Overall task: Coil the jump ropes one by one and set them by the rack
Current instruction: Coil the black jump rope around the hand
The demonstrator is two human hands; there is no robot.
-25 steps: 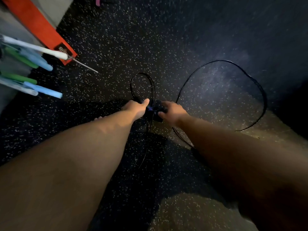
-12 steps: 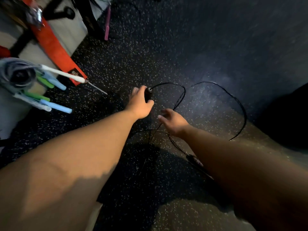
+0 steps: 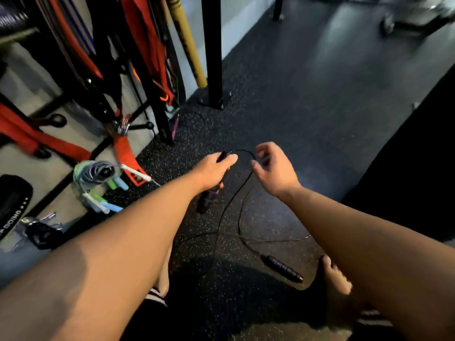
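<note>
My left hand [image 3: 213, 170] is closed around one black handle of a thin black jump rope [image 3: 240, 212], held above the speckled floor. The cord arcs from the handle's top toward my right hand [image 3: 274, 168], whose fingers are curled and apart beside the cord; I cannot tell if they touch it. The rest of the cord hangs down and loops on the floor. The second black handle [image 3: 283, 268] lies on the floor by my right forearm. Coiled ropes with green, blue and white handles [image 3: 98, 178] lie at the rack's foot on the left.
The rack [image 3: 157, 94] with red bands and straps stands at the upper left, a black post [image 3: 213, 52] and a yellow bar [image 3: 187, 43] beside it. Keys and a black pad lie at the far left. My feet show at the bottom. A dark block fills the right.
The view has tilted up, so the rack now shows. My left hand has lifted the handle off the floor. My right hand has risen beside it and the large floor loop has collapsed.
</note>
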